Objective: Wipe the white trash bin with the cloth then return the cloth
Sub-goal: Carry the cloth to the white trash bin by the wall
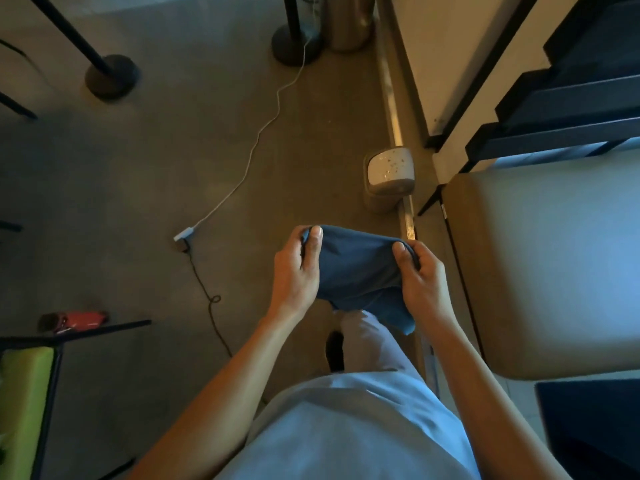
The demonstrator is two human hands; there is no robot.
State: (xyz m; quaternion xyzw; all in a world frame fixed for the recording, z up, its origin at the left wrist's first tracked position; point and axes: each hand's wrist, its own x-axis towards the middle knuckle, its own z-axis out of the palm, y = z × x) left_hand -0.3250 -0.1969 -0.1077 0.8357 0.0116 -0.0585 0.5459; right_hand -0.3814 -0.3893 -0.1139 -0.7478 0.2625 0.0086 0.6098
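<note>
Head view: I see the floor (138, 168) spread beneath both grips. Beyond them the white trash bin (389, 178) stands well apart. Between them hangs the blue cloth (360, 271), left hand (298, 268) and right hand (422, 271) each pinching an upper corner.

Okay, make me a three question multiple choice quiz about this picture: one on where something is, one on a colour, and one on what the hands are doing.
1. Where is the white trash bin?
A. On the floor ahead of the hands
B. On the beige seat
C. Beside the green seat

2. What colour is the cloth?
A. Red
B. Dark blue
C. Yellow

3. How is the cloth held?
A. By the left hand alone
B. Lying on the floor
C. Gripped by both the left hand and the right hand

Answers: 1 A, it stands on the floor beyond the cloth. 2 B, it shows dark blue. 3 C, each hand holds one end.
</note>
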